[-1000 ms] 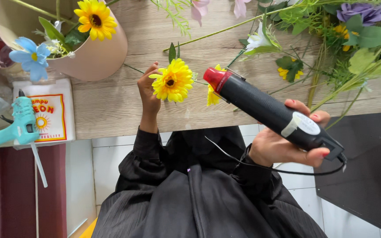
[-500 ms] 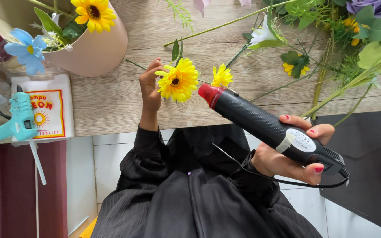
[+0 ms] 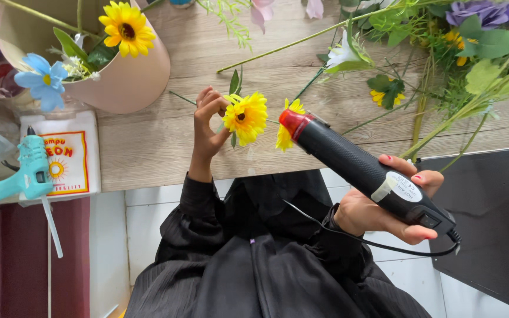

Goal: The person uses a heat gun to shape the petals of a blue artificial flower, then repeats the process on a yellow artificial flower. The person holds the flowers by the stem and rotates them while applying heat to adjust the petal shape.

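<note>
1. Wooden worktop (image 3: 148, 147): pink vase (image 3: 131, 82) and teal glue gun (image 3: 25, 176) at left.
2. Left hand (image 3: 207, 126): grip pinched on artificial sunflower (image 3: 245, 116) just behind its head, over the worktop. Judged light, soft-petalled; best held by the stem.
3. Right hand (image 3: 384, 209): grip wrapped around black heat gun (image 3: 354, 165), red nozzle near the bloom.

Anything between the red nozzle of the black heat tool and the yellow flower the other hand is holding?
Nothing visible: the black heat tool in the right hand points across an open gap at the yellow artificial flower pinched by the left hand.
</note>
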